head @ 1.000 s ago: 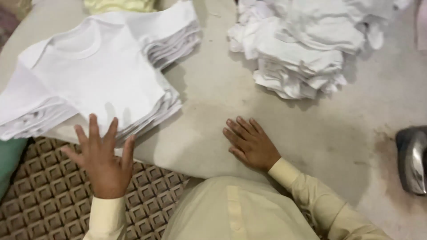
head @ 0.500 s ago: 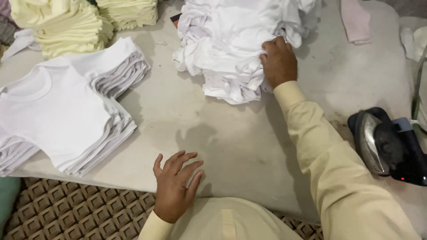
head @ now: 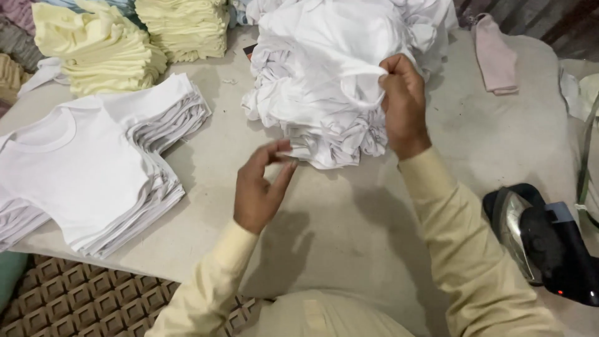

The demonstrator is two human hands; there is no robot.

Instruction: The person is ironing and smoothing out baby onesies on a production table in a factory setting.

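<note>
Grey padded table [head: 349, 206]: crumpled white garment heap [head: 331, 75], unfolded; right hand [head: 402, 103] pinching top layer, left hand [head: 259, 187] loosely spread at edge.

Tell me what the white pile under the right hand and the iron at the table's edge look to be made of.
White pile: soft knit cloth, likely cotton, matte; it crumples and folds under the right hand. Iron: shiny metal soleplate with a glossy black body, probably plastic.

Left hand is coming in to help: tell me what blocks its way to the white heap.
Nothing visible. The left hand hovers at the near edge of the rumpled white garment heap, only bare table beneath; the right hand grips the top garment.
</note>
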